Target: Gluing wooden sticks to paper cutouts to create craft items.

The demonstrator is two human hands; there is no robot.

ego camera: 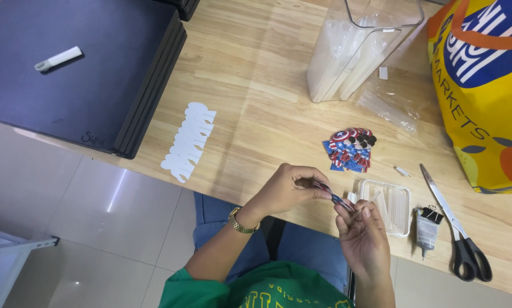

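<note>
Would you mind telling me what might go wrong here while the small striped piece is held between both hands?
The striped piece, pinched by the left hand and right hand, sits past the table edge, so a slip would likely drop it floorward. The scissors and glue tube also lie near that edge and might get knocked off.

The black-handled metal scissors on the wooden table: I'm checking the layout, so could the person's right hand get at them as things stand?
Probably yes: the black-handled metal scissors lie uncovered just beside the right hand, though that hand grips a small red-and-blue piece with the left hand.
</note>
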